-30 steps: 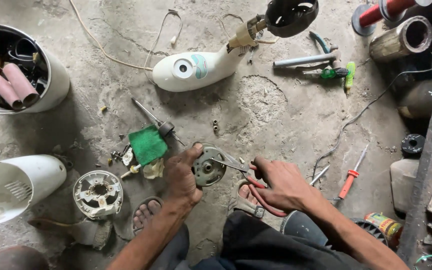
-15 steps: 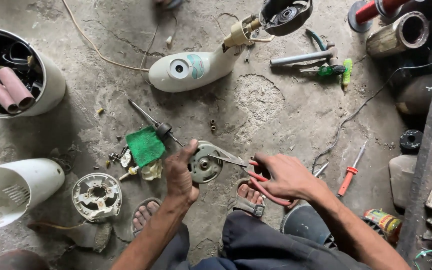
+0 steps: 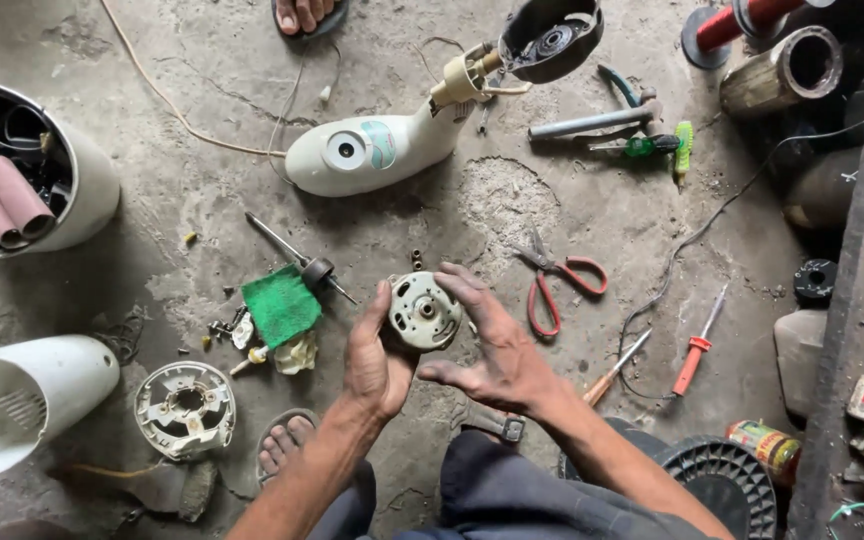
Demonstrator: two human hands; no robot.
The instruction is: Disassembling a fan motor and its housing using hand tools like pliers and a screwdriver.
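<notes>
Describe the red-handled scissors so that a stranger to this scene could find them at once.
Start at the white fan body lying near the top of the concrete floor, then look below and to its right. The scissors lie there, closed, just right of the right hand. They alone have red loop handles; the screwdriver nearby has a straight one.

A single head-worn camera looks almost straight down (tilted slightly forward, away from the wearer) at a concrete floor (image 3: 202, 190), close enough that the left hand (image 3: 374, 357) and right hand (image 3: 492, 350) sit just below the middle of the view.
</notes>
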